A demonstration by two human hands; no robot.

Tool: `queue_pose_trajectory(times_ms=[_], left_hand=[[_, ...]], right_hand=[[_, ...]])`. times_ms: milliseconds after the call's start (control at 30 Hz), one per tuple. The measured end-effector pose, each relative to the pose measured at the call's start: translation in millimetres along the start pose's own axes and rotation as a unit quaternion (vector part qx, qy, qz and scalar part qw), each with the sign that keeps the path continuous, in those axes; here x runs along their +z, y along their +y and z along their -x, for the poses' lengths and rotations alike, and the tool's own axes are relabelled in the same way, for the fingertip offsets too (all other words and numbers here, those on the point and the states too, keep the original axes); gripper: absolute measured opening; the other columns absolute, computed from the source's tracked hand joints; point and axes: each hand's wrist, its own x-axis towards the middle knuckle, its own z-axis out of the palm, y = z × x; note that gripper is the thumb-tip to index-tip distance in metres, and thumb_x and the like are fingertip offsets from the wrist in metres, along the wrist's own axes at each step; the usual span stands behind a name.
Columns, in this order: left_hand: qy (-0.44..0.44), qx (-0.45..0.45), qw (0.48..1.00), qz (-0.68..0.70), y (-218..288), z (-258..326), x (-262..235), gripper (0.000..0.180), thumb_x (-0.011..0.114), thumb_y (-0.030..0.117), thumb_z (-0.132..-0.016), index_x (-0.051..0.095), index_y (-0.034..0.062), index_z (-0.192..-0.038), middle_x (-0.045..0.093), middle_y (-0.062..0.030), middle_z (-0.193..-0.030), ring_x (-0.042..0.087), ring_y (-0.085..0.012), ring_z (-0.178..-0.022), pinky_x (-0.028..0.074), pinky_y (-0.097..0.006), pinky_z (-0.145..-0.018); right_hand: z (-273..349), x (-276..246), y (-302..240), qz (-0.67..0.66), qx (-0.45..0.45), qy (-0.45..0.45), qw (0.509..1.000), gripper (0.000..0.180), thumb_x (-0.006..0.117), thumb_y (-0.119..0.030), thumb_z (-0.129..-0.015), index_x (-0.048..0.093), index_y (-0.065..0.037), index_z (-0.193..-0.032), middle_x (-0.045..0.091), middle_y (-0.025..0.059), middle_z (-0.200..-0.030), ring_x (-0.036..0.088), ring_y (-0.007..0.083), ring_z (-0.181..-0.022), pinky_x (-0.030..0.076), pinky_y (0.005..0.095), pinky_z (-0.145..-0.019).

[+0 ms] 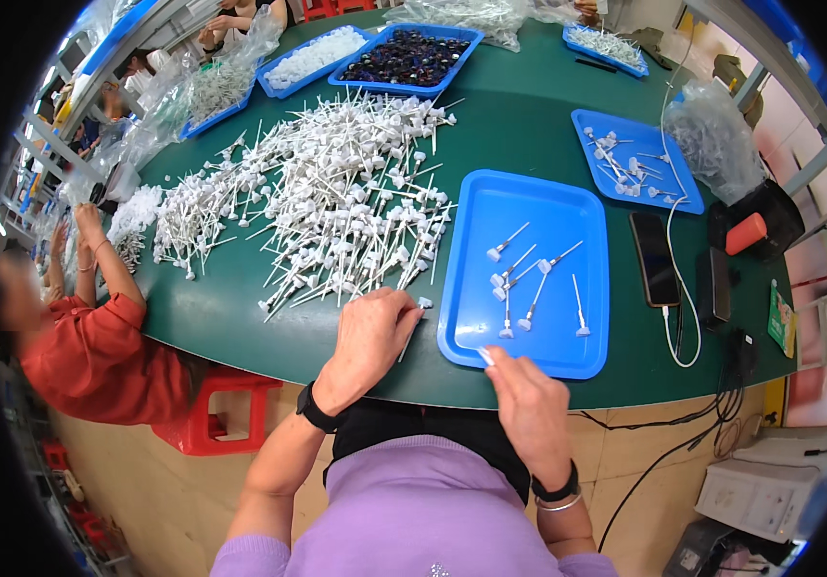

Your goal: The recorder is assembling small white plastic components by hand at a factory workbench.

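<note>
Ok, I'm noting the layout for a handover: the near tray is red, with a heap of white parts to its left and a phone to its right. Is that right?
Not quite: the near tray is blue, as the head view shows. The heap of white parts is on its left and the phone on its right.

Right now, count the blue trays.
6: one tray by the right hand, one beyond the phone, one far right, three beyond the white pile. Bags may hide more.
</note>
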Motion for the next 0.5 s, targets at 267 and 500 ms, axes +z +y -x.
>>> queue_pose_trajectory(times_ms=[267,500], left_hand=[[0.018,0.028,0.991,-0.131,-7.3,5.3,19.7,0.017,0.076,0.014,-0.083,0.065,0.0020,-0.086,0.066,-0.0138,-0.078,0.064,-0.0316,-0.064,0.050,-0.042,-0.059],[0.013,-0.155,0.960,0.235,18.5,43.6,-20.2,0.018,0.079,0.003,-0.081,0.062,0.0008,-0.088,0.069,-0.0080,-0.075,0.067,-0.0129,-0.064,0.051,-0.027,-0.057]], right_hand=[[-7.5,19.6,6.4,0.005,0.003,-0.007,1.000,0.025,0.067,-0.010,-0.092,0.065,-0.007,-0.117,0.060,0.0131,-0.076,0.062,0.0340,-0.063,0.047,0.0428,-0.054],[-19.9,16.5,-0.3,-0.084,0.001,0.002,0.996,0.029,0.068,-0.009,-0.091,0.067,-0.006,-0.119,0.059,0.0129,-0.077,0.060,0.0333,-0.062,0.046,0.0420,-0.055]])
